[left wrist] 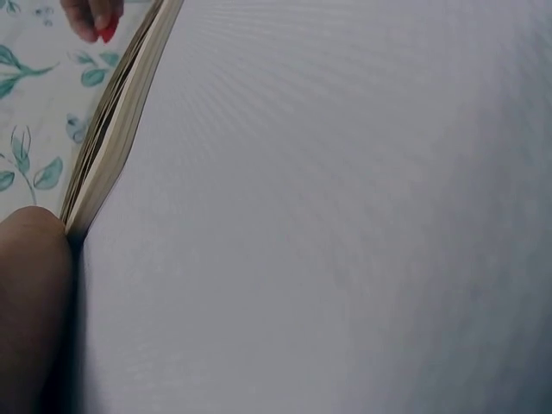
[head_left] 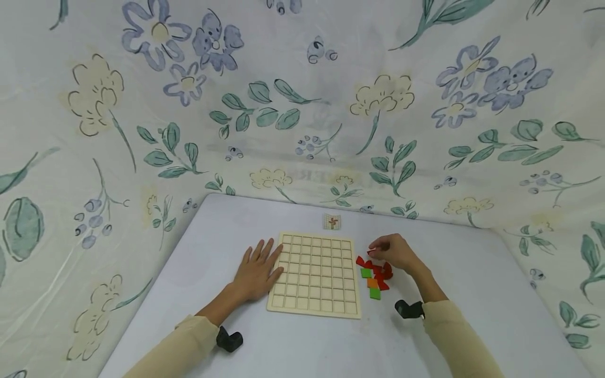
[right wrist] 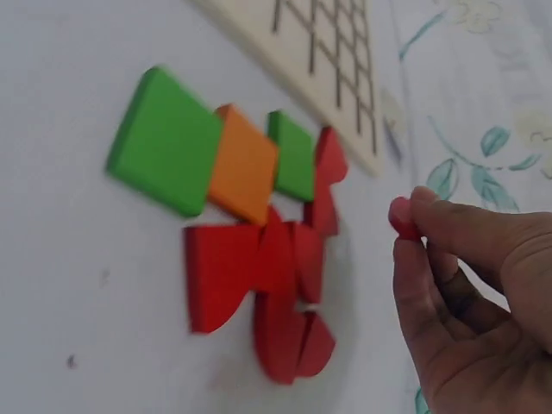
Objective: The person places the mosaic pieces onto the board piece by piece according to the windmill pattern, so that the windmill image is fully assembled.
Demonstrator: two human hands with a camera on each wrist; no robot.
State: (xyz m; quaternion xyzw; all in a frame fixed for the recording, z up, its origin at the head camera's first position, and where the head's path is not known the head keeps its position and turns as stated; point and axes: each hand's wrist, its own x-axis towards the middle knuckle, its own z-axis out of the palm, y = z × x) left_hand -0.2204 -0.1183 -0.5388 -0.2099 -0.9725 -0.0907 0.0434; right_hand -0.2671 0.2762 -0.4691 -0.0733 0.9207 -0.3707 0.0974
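A pale wooden board with a square grid of recesses lies on the white table. My left hand rests spread at its left edge, fingers straight, with the thumb against the rim in the left wrist view. My right hand pinches a small red piece between thumb and fingertips, raised beside the pile. Below it lie several red pieces with curved edges, some overlapping. Next to them sit two green squares and an orange square in a row.
Behind the board lies a small card with a red figure on a grid. Black camera mounts hang at both wrists. A flower-printed cloth stands around the table's back and sides.
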